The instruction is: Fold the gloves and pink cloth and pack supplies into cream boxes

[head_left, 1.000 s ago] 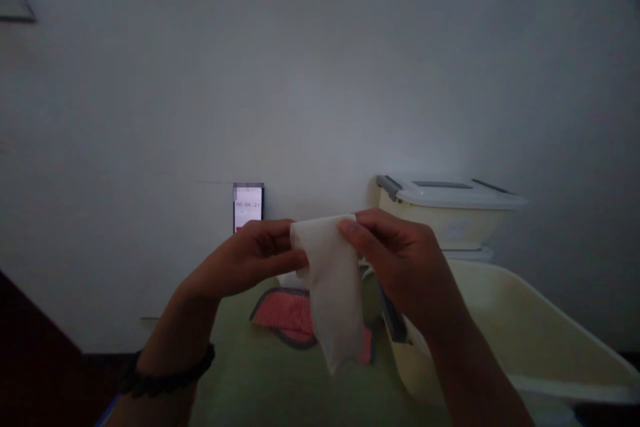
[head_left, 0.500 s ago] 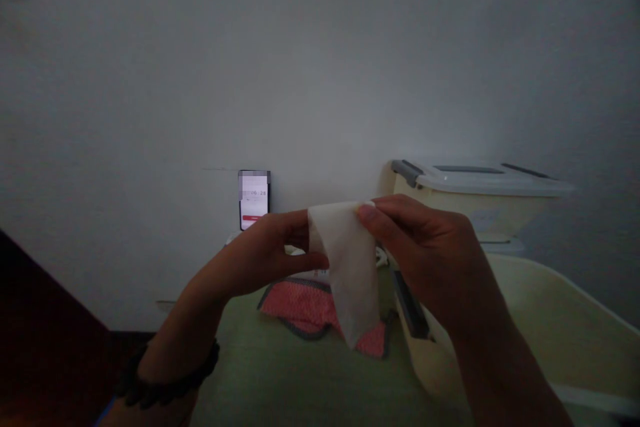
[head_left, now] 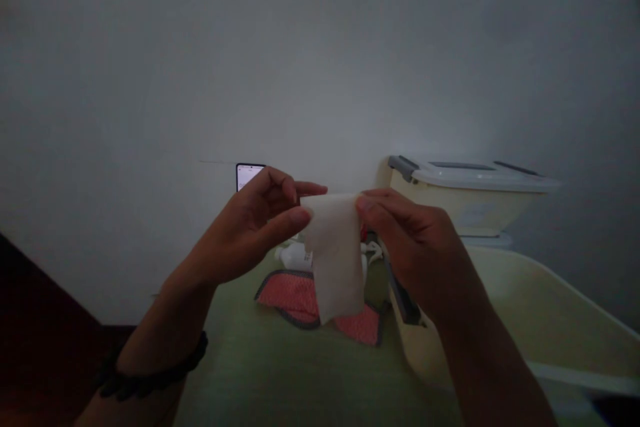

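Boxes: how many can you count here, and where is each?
2 for certain: a lidded box at back right, and an open box nearer, partly behind the right hand. A pale edge under the first may be another, mostly hidden.

The sheet [head_left: 337,257] is plain off-white. Behind its lower end, the cloth [head_left: 287,297] is pinkish red, edged in dark grey. Behind the sheet, the bottle [head_left: 295,257] is white with dark lettering. Below it, the tabletop [head_left: 280,373] is muted green. Right of it, the open bin [head_left: 525,300] is cream, its latch [head_left: 404,297] dark grey; farther back, the lidded box [head_left: 460,205] is cream under a white lid [head_left: 470,177].
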### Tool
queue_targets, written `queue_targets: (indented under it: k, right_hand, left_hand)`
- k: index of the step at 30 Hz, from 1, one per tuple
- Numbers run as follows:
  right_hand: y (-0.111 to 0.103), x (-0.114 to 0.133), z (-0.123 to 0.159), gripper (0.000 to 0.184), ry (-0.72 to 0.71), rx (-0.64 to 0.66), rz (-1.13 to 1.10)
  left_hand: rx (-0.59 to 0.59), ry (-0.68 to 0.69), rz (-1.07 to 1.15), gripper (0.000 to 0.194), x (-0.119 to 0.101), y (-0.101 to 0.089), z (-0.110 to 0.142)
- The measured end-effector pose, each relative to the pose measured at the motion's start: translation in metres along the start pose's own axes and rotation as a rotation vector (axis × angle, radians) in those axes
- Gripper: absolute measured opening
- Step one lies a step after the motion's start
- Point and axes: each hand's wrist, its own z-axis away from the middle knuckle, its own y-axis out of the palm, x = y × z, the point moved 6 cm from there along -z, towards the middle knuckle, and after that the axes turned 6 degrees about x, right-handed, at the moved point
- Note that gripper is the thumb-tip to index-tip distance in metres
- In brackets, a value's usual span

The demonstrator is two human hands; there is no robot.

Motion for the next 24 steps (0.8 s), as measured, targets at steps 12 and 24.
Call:
queue_targets:
  k: [12, 24]
  right_hand:
    - [0.008, -0.013, 0.001, 0.018, 0.042, 0.091, -0.107]
    - [0.006, -0.018, 0.001, 0.018, 0.109, 0.080, -0.116]
  left_hand:
    - [-0.055, -0.151, -0.141, 0.024, 0.015, 0.000, -0.002]
    - [-0.132, -0.134, -0.207, 0.020, 0.013, -0.003, -0.002]
